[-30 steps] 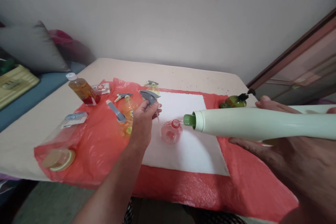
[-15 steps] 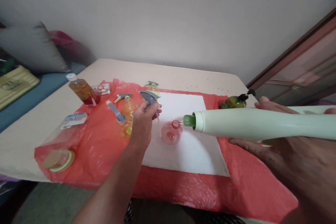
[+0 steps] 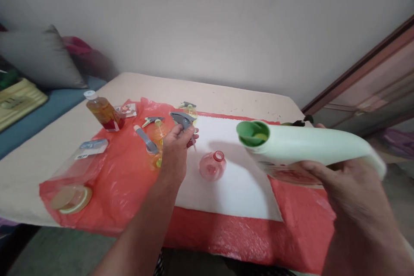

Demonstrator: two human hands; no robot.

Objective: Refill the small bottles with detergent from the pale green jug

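Note:
My left hand point(image 3: 181, 138) is closed around a grey spray trigger head point(image 3: 183, 118), whose thin tube hangs down below the fingers. My right hand point(image 3: 343, 181) grips a large pale green jug point(image 3: 307, 140) with a green pouring spout point(image 3: 254, 133). The jug lies nearly level, its mouth turned toward me and up, to the right of the small pink bottle point(image 3: 211, 167). That bottle is uncapped and stands on a white cloth point(image 3: 246, 200), apart from the spout. Left of my left hand are an orange-tinted bottle point(image 3: 158, 131) and another grey spray head point(image 3: 147, 140).
Red plastic sheeting point(image 3: 116, 181) covers much of the table point(image 3: 226, 95). A bottle of amber liquid point(image 3: 105, 112) stands at the left, near a round lidded container point(image 3: 73, 200) and a clear packet point(image 3: 92, 146). Behind the jug, a dark pump top point(image 3: 299, 123) shows.
The jug's mouth has swung up and away from the pink bottle, and the stream of liquid has stopped. My left hand has barely moved with the spray head.

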